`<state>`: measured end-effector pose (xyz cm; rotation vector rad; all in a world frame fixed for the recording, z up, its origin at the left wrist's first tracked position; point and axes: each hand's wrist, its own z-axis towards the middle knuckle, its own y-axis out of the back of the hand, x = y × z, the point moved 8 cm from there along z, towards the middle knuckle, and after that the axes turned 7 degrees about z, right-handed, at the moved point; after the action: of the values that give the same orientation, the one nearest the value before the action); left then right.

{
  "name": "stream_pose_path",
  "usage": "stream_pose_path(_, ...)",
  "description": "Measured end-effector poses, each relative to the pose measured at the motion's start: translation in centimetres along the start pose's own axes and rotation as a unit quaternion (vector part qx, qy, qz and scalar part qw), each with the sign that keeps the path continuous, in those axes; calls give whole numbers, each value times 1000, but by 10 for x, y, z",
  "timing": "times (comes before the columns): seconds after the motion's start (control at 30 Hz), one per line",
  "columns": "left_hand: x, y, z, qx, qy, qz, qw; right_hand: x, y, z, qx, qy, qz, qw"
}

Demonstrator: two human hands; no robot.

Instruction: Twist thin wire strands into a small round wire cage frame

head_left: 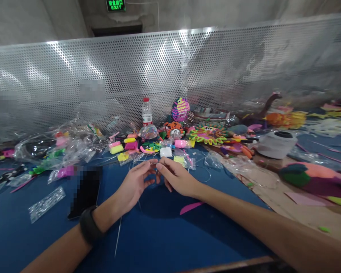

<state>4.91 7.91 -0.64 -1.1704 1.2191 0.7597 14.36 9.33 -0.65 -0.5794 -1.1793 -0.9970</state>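
My left hand [136, 184] and my right hand [179, 177] meet above the blue tabletop [159, 239], fingertips nearly touching. Both are closed in a pinch on what looks like a thin pale wire [208, 175], which curves out to the right behind my right hand. Its exact course between the fingers is too fine to follow. Below my left wrist a thin white strand [118, 237] lies on the table. A magenta strip [191, 207] rests under my right forearm.
A black phone [86, 193] and a clear plastic packet [47, 204] lie at left. Behind my hands are colourful clay packs [130, 145], a red-capped bottle [147, 113] and clay figures [207, 134]. At right, cardboard [244, 178] bears a coloured clay model [309, 178] near a white tub [276, 145].
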Motion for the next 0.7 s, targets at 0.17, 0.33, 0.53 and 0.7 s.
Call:
stream_pose_path(0.17, -2, -3, 0, 18, -27, -5, 999, 1, -6, -1, 16, -2, 91, 996)
stream_pose_path(0.33, -1, 1, 0, 2, -46, 0, 999, 8, -8, -3, 20, 5, 102, 995)
stream_pose_path(0.53, -8, 3, -2, -12, -83, 54, 995, 11, -10, -5, 18, 16, 70, 997)
stream_pose_path(0.7, -15, 2, -5, -44, -110, 127, 985, 13, -10, -6, 2, 22, 7, 1000)
